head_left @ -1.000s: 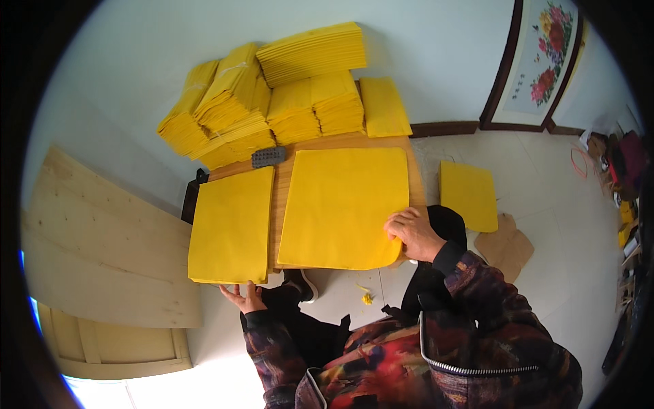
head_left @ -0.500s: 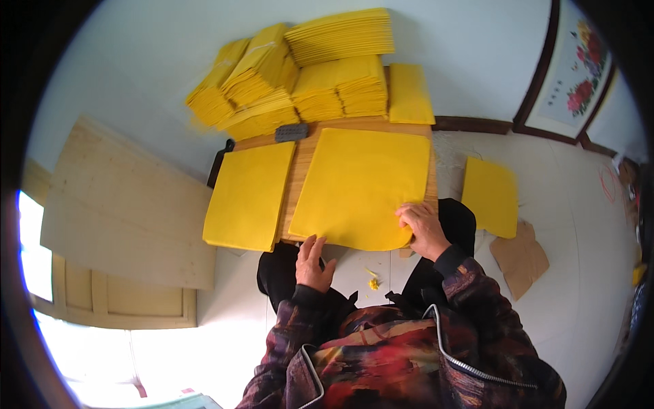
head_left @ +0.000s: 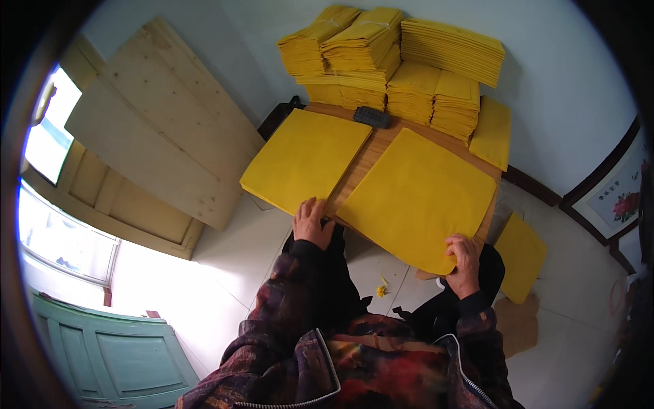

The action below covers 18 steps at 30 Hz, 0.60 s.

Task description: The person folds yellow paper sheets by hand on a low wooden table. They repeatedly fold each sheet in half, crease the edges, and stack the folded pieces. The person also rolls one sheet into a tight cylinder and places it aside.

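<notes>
Two flat yellow pieces, which look like large paper or cloth sheets, lie side by side on a small wooden table [head_left: 368, 158]. The left one is a thin stack of yellow sheets [head_left: 303, 153]. My left hand [head_left: 313, 223] rests its fingertips at that stack's near right corner, thumb apart. On the right, a large yellow sheet [head_left: 419, 194] has its near corner bent down over the table's edge. My right hand [head_left: 464, 262] is closed on this corner, fingers on top and thumb hidden.
Tall bundles of folded yellow pieces [head_left: 361, 48] fill the table's back, beside a dark grey block [head_left: 372, 116]. A wooden board [head_left: 160, 123] leans at the left. Right of the table are another yellow sheet [head_left: 521, 258] and brown cardboard [head_left: 516, 324] on the floor.
The view has turned toward the left. My left hand has shifted from the right sheet's near left corner to the left stack. My right hand stays at the right sheet's near corner.
</notes>
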Tool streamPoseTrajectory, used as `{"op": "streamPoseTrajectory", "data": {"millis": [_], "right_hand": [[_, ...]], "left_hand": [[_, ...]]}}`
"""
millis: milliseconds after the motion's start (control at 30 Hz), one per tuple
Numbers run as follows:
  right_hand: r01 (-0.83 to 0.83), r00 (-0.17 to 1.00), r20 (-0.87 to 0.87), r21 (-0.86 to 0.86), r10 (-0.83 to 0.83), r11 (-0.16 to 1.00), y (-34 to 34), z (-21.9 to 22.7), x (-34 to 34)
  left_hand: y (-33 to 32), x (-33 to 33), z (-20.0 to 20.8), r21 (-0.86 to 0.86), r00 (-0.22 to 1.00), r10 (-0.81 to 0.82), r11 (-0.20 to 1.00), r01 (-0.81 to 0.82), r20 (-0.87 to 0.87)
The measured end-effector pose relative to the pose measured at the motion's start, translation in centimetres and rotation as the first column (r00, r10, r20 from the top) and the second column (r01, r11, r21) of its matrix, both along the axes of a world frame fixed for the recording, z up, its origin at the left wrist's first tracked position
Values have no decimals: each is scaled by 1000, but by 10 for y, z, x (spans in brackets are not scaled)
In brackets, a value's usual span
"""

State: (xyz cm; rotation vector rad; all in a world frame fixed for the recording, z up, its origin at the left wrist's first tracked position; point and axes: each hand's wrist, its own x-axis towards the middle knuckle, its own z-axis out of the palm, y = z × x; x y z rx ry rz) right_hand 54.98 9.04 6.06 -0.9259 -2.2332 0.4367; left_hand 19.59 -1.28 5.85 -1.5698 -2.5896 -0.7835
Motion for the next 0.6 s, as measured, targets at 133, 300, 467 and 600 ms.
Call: {"op": "streamPoseTrajectory", "data": {"millis": [133,300,467,600], "right_hand": [[-17,998,-58,-31,15,999,1,-1,0],[8,1000,-6,-40,-8,999,2,-3,2],[-51,994,-107,-168,33,984,2,-1,2],[13,999,32,-78,-11,997,-1,5,4]], "left_hand": [[34,-21,-9,-35,988,82,996,-87,-132],[56,-32,-4,-90,981,128,986,-142,-148],[55,-36,-6,-69,967,174,980,-189,-187],[57,-40,-9,-51,960,214,973,-227,-182]]}}
